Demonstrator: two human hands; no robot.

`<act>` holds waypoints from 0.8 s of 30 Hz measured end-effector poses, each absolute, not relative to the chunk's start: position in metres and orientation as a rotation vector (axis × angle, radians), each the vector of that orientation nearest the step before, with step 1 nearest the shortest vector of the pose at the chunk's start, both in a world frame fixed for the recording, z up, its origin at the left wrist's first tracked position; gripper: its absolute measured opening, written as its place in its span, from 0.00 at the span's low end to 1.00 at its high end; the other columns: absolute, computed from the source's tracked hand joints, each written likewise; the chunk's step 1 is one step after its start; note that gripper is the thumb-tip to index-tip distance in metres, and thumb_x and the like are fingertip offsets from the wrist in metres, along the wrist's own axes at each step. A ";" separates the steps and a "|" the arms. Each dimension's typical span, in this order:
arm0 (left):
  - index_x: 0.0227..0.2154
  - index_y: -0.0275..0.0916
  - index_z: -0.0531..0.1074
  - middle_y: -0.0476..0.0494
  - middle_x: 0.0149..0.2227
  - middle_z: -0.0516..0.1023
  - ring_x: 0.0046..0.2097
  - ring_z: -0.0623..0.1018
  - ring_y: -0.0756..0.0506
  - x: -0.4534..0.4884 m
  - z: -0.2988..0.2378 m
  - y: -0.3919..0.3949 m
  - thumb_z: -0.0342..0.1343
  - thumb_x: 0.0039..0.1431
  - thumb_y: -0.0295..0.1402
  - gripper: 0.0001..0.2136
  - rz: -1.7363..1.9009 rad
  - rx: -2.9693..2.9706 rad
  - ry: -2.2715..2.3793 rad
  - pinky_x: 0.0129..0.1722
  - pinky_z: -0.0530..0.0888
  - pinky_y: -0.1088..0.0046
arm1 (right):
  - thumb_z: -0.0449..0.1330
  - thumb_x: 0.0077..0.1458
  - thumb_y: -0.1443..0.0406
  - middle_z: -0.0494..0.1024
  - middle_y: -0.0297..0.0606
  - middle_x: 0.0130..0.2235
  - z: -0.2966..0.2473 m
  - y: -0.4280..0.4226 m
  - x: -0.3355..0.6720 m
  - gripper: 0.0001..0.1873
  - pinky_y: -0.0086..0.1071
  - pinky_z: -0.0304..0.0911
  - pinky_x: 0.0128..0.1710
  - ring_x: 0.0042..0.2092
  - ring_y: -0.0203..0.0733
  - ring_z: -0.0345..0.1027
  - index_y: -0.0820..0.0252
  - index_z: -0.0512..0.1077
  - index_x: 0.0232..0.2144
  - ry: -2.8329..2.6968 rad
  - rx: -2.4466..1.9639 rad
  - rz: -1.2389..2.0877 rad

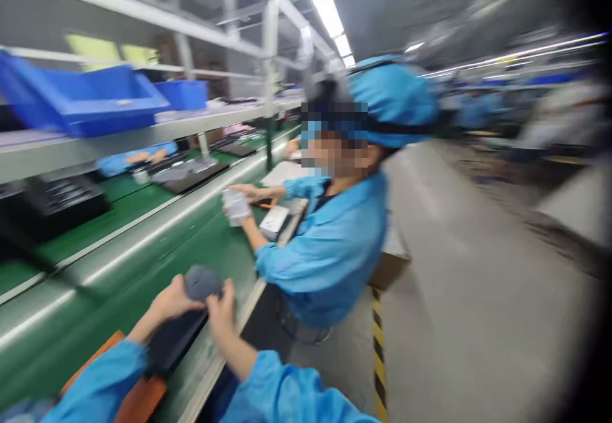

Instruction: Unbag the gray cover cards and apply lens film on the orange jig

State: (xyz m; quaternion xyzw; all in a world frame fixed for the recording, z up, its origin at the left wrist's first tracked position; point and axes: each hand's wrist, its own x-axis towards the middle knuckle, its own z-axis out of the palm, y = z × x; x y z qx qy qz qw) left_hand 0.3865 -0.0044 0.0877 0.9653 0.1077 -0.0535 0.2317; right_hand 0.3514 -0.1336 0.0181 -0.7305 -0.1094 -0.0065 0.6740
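A dark grey, rounded, flat object [203, 283] is held between my two hands over the green bench. My left hand [173, 300] grips its left edge with the thumb towards the middle. From the other side my right hand [222, 308] closes on its lower right edge. Motion blur hides the object's exact kind. Beneath my hands lies a dark flat piece [174, 340], partly covered by my left forearm. An orange item [141, 401] sticks out by my left sleeve.
A co-worker in blue [329, 238] sits close on the right, holding a pale white object [236, 207]. A white box [274, 220] lies by that person's arm. Blue bins [109, 101] stand on the shelf at left. Yellow-black floor tape [378, 353] runs along the aisle.
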 end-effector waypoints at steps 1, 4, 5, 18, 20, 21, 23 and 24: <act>0.46 0.32 0.71 0.35 0.44 0.79 0.43 0.79 0.35 0.372 0.080 0.011 0.72 0.44 0.39 0.28 -0.187 2.687 0.368 0.42 0.76 0.58 | 0.45 0.67 0.54 0.67 0.44 0.63 0.011 -0.130 0.368 0.30 0.54 0.58 0.61 0.66 0.53 0.56 0.53 0.50 0.68 -0.259 -1.616 0.022; 0.49 0.36 0.69 0.31 0.49 0.77 0.50 0.77 0.29 0.351 0.060 0.024 0.74 0.34 0.42 0.37 -0.203 2.756 0.431 0.47 0.72 0.59 | 0.38 0.66 0.53 0.61 0.49 0.67 -0.009 -0.119 0.415 0.34 0.54 0.49 0.66 0.69 0.51 0.50 0.62 0.45 0.70 -0.355 -1.545 0.128; 0.51 0.37 0.67 0.30 0.51 0.75 0.52 0.75 0.29 0.349 0.054 0.022 0.74 0.34 0.42 0.38 -0.192 2.777 0.426 0.49 0.71 0.59 | 0.40 0.65 0.52 0.62 0.50 0.66 -0.014 -0.116 0.426 0.35 0.52 0.50 0.66 0.68 0.51 0.54 0.63 0.49 0.68 -0.418 -1.521 0.161; 0.65 0.30 0.53 0.25 0.55 0.71 0.55 0.71 0.29 0.317 0.029 -0.037 0.64 0.49 0.32 0.42 -0.022 2.934 0.510 0.53 0.67 0.52 | 0.61 0.56 0.57 0.75 0.46 0.54 -0.058 -0.124 0.433 0.23 0.50 0.60 0.59 0.57 0.55 0.67 0.57 0.72 0.53 -0.761 -1.428 0.174; 0.66 0.29 0.53 0.23 0.58 0.69 0.58 0.69 0.28 0.314 0.026 -0.041 0.65 0.49 0.36 0.43 0.038 2.929 0.498 0.55 0.66 0.51 | 0.60 0.56 0.57 0.75 0.46 0.53 -0.061 -0.128 0.430 0.25 0.50 0.62 0.57 0.55 0.55 0.69 0.57 0.69 0.56 -0.764 -1.430 0.149; 0.66 0.29 0.53 0.23 0.59 0.68 0.60 0.68 0.28 0.311 0.025 -0.043 0.66 0.49 0.39 0.44 0.073 2.916 0.493 0.57 0.65 0.49 | 0.59 0.57 0.58 0.75 0.46 0.53 -0.062 -0.131 0.429 0.25 0.50 0.63 0.55 0.54 0.55 0.70 0.57 0.69 0.56 -0.771 -1.439 0.134; 0.66 0.30 0.54 0.22 0.62 0.66 0.63 0.65 0.26 0.301 0.024 -0.041 0.68 0.46 0.44 0.47 0.143 2.863 0.500 0.61 0.62 0.46 | 0.58 0.57 0.58 0.76 0.46 0.50 -0.064 -0.134 0.428 0.21 0.49 0.64 0.54 0.52 0.55 0.70 0.57 0.71 0.52 -0.800 -1.458 0.112; 0.66 0.32 0.54 0.23 0.63 0.65 0.65 0.63 0.25 0.293 0.023 -0.039 0.69 0.44 0.47 0.49 0.186 2.826 0.509 0.62 0.59 0.44 | 0.57 0.57 0.58 0.76 0.45 0.49 -0.065 -0.135 0.427 0.20 0.49 0.64 0.53 0.51 0.55 0.70 0.58 0.72 0.50 -0.810 -1.462 0.101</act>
